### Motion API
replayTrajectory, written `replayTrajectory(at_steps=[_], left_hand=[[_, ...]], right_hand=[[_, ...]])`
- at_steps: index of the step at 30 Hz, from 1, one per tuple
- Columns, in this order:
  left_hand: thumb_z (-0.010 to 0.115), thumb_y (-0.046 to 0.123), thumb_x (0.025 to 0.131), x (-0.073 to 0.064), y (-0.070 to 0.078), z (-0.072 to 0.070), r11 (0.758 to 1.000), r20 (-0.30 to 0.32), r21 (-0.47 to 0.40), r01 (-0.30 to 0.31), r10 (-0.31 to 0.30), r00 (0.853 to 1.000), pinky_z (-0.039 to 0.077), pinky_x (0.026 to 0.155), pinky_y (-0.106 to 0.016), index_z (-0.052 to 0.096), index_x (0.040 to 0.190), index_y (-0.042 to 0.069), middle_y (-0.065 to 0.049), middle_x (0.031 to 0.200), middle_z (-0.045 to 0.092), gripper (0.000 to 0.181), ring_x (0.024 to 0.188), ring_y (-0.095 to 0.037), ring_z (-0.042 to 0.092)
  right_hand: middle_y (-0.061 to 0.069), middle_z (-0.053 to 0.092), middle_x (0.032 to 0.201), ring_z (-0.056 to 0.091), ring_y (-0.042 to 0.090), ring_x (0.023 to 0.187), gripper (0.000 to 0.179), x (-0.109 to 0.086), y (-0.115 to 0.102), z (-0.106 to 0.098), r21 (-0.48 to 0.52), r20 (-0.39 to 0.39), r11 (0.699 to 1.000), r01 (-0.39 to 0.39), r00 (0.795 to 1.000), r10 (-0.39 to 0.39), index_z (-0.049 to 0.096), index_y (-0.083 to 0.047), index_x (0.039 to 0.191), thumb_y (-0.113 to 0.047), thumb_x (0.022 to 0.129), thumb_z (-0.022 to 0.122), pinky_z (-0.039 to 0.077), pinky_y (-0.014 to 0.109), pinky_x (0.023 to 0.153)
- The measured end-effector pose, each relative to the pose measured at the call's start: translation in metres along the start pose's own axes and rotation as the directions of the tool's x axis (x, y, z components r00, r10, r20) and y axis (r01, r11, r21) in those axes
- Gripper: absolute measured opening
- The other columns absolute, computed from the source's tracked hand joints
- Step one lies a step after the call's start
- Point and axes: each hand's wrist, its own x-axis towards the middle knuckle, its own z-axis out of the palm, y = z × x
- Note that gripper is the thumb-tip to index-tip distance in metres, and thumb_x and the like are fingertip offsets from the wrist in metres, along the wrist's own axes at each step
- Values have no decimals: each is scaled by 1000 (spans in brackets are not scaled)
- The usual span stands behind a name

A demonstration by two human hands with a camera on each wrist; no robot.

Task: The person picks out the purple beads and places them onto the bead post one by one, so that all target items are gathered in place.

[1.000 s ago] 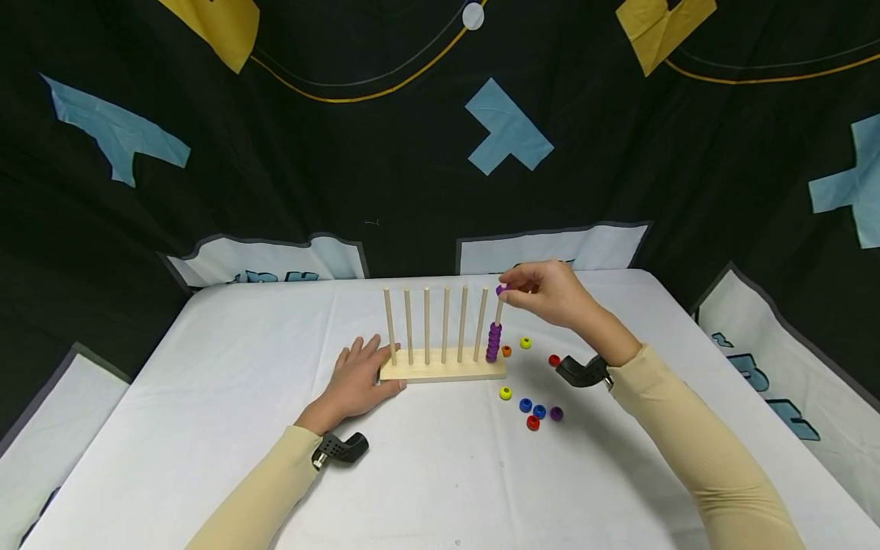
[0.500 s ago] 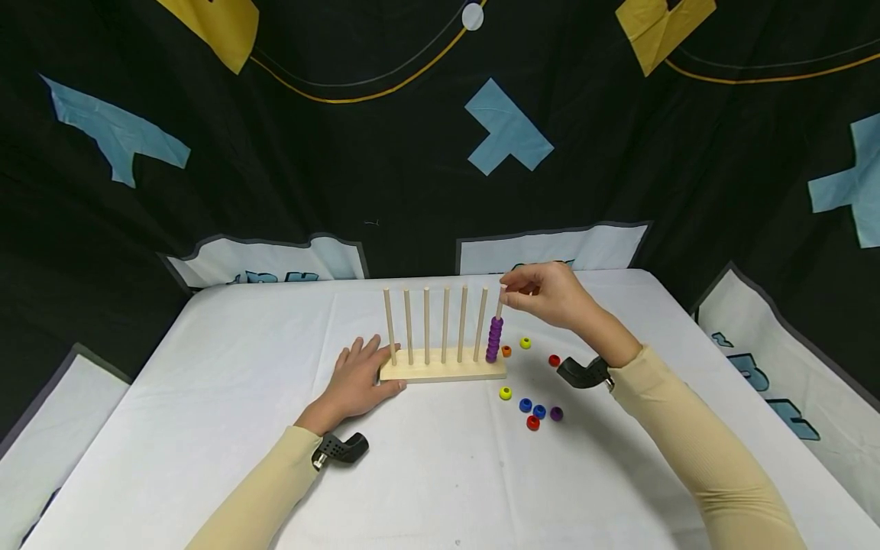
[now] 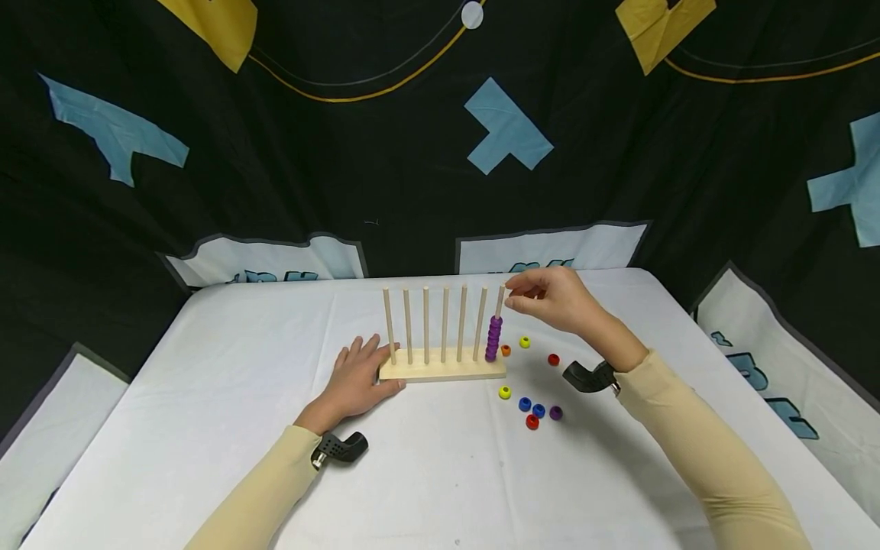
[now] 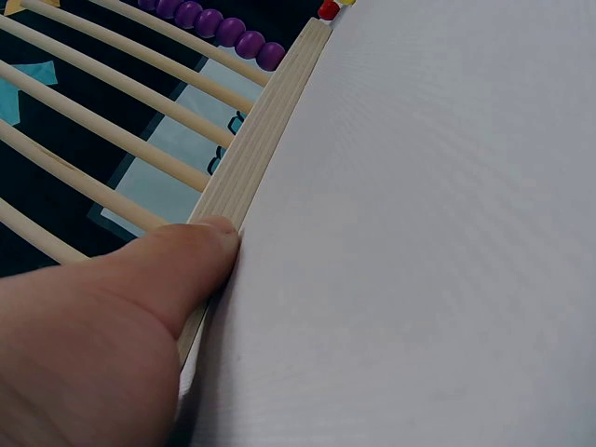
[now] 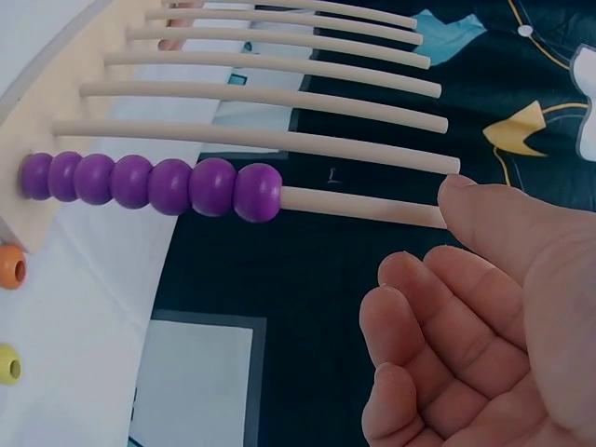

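Note:
A wooden peg stand (image 3: 443, 370) with several upright pegs stands on the white table. Its rightmost peg carries a stack of purple beads (image 3: 493, 339), filling about the lower half to two thirds; the other pegs are bare. My left hand (image 3: 357, 380) holds the left end of the base, thumb along the front edge and fingers reaching behind it. In the left wrist view that thumb (image 4: 191, 256) presses the base's edge. My right hand (image 3: 550, 298) is beside the top of the beaded peg (image 5: 363, 205), holding nothing, with its fingers loosely bent.
Right of the stand lie loose beads: an orange bead (image 3: 506, 351), yellow beads (image 3: 525, 342), red beads (image 3: 532, 422), blue beads (image 3: 525, 404) and a purple bead (image 3: 556, 412). A black curtain (image 3: 412, 183) hangs behind the table (image 3: 426, 473).
My right hand has let go of a purple bead at the peg's top; it has dropped onto the stack. The hand has since drawn slightly right. My left hand stays put.

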Motion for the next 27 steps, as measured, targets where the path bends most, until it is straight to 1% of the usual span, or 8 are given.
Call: replayTrajectory(at_steps=[7, 12, 18, 27], left_hand=[[67, 39, 93, 0, 0, -1, 1000, -2, 1, -1, 1, 1000, 14, 119, -73, 47, 152, 8, -31, 162, 31, 69, 152, -58, 16], [67, 39, 94, 0, 0, -1, 1000, -2, 1, -1, 1, 1000, 13, 120, -73, 47, 152, 8, -31, 162, 31, 69, 152, -58, 16], [67, 39, 94, 1, 1, 1, 1000, -3, -1, 0, 0, 1000, 12, 120, -73, 47, 152, 9, -31, 162, 31, 69, 152, -58, 15], [66, 40, 94, 1, -1, 2, 1000, -1, -2, 3, -3, 1000, 12, 120, -73, 46, 153, 9, -31, 162, 30, 70, 153, -57, 14]], right_hand=[[12, 78, 98, 63, 21, 81, 27, -8, 7, -2, 5, -1, 1000, 1, 1000, -1, 75, 0, 114, -15, 91, 76, 54, 27, 72], [12, 78, 98, 63, 21, 82, 26, -17, 13, -2, 8, 4, 1000, -20, 1000, 20, 76, 0, 113, -14, 90, 76, 54, 26, 72], [10, 78, 97, 62, 19, 82, 25, -30, 24, -1, 15, 24, 998, -59, 998, 59, 76, -1, 113, -14, 91, 76, 54, 26, 74], [6, 77, 91, 61, 15, 79, 24, -54, 42, 9, 35, 33, 996, -86, 996, 85, 77, -2, 110, -15, 90, 77, 52, 23, 69]])
